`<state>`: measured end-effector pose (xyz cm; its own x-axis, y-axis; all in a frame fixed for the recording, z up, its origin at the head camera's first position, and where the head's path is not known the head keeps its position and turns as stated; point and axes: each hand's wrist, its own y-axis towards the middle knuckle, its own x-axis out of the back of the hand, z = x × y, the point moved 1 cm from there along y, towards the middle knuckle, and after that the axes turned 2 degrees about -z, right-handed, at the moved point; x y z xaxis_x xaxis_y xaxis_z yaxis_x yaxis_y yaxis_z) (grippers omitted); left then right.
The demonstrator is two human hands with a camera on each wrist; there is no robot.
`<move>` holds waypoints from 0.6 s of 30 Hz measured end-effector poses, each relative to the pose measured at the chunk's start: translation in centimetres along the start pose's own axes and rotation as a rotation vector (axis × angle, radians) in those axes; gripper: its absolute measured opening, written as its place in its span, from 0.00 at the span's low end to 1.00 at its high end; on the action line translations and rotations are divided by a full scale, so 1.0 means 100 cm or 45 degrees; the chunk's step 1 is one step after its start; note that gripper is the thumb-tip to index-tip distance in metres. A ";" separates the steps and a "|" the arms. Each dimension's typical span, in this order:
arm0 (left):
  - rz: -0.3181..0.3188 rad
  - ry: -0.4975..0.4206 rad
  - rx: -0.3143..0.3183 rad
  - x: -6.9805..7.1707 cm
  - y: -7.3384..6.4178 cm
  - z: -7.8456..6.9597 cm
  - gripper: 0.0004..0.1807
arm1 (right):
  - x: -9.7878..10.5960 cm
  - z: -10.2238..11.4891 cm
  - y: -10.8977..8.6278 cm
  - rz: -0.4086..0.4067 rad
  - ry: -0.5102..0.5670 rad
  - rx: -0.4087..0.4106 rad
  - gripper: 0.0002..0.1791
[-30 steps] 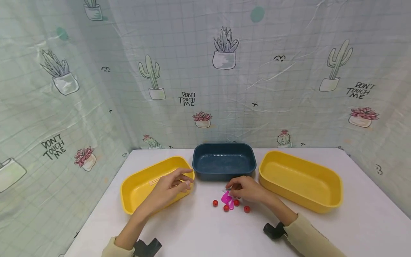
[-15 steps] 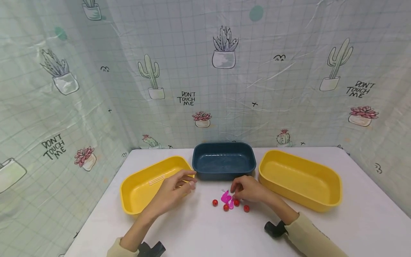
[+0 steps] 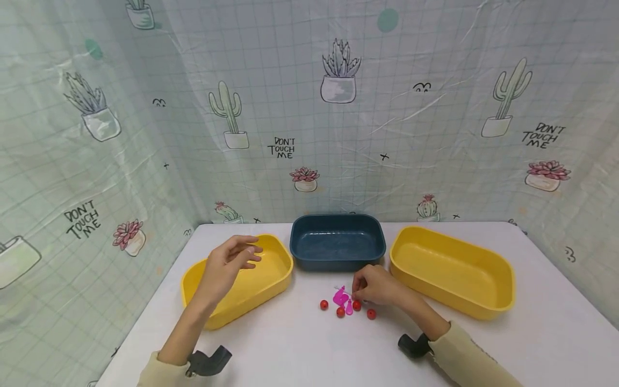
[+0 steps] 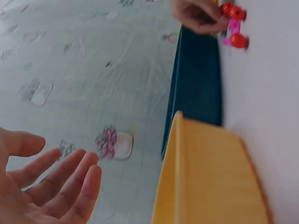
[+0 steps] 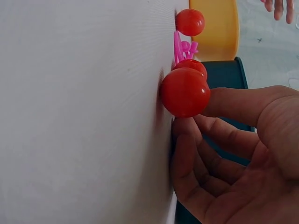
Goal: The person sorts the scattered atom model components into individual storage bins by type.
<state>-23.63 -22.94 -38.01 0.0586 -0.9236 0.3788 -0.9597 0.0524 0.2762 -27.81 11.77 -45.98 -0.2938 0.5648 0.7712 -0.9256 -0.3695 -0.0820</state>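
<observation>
My left hand [image 3: 227,263] hovers over the left yellow tray [image 3: 258,301] in the head view. Its fingers are loosely bent and hold nothing, as the left wrist view shows too. The right hand [image 3: 377,285] rests low at the tabletop in front of the blue tray [image 3: 338,265], fingers bent down beside a red bead [image 3: 357,305]. In the right wrist view, a nearer red bead [image 5: 185,92] covers the thumb tip, so what lies between thumb and fingers is hidden. Small pink plastic pieces [image 3: 340,298] lie just left of the right hand, with several red beads around them.
Another yellow tray [image 3: 452,263] stands right of the blue one. A patterned curtain [image 3: 387,129] hangs behind the white table [image 3: 309,355]. Black wrist mounts [image 3: 413,346] stick out under both forearms.
My left hand moved left and up, away from the tray's right rim to over its middle, hiding the pale sticks seen inside before. The right hand shifted slightly right, away from the pink pieces.
</observation>
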 end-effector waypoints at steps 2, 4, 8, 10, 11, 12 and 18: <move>-0.031 0.008 0.001 0.012 0.003 0.004 0.18 | 0.000 0.001 0.000 -0.011 -0.011 -0.011 0.07; -0.068 0.041 -0.004 0.025 0.005 0.007 0.19 | -0.001 0.002 0.000 -0.024 -0.018 -0.025 0.07; -0.162 0.163 -0.011 0.050 0.010 0.020 0.20 | -0.003 0.003 -0.001 -0.058 -0.011 -0.060 0.07; -0.206 0.240 -0.003 0.063 0.011 0.030 0.21 | -0.003 0.003 0.000 -0.077 -0.006 -0.080 0.07; -0.223 0.275 0.005 0.069 0.011 0.035 0.21 | -0.004 0.003 0.000 -0.088 -0.008 -0.085 0.07; -0.240 0.315 0.013 0.074 0.011 0.041 0.21 | -0.004 0.003 0.000 -0.096 -0.005 -0.095 0.07; -0.270 0.436 0.106 0.094 0.012 0.073 0.23 | -0.005 0.002 0.001 -0.141 0.025 -0.150 0.06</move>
<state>-26.22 -34.32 -40.53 0.3323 -0.7303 0.5969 -0.9346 -0.1696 0.3128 -27.72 11.35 -46.24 -0.1922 0.6120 0.7671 -0.9738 -0.2158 -0.0718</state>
